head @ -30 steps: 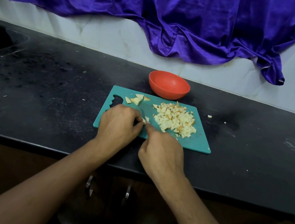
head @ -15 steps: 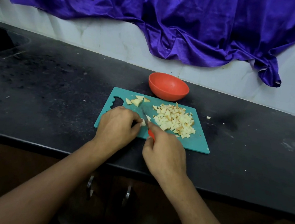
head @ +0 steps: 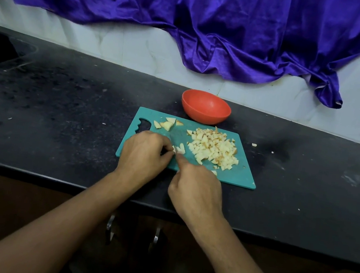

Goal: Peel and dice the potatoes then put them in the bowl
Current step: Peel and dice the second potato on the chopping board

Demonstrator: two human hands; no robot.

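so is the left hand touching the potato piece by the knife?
Touching. Head view: the left hand curls onto the potato piece, pinning it to the board, no gap between them.

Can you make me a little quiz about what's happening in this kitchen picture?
1. True or false: the red bowl already has potato in it.
2. Where is the big pile of diced potato? A) on the teal cutting board B) in the red bowl C) on the floor
3. Fill in: the left hand steadies a potato piece while the right hand grips the ___.

Key: 1 false, it looks empty; 2 A; 3 knife.
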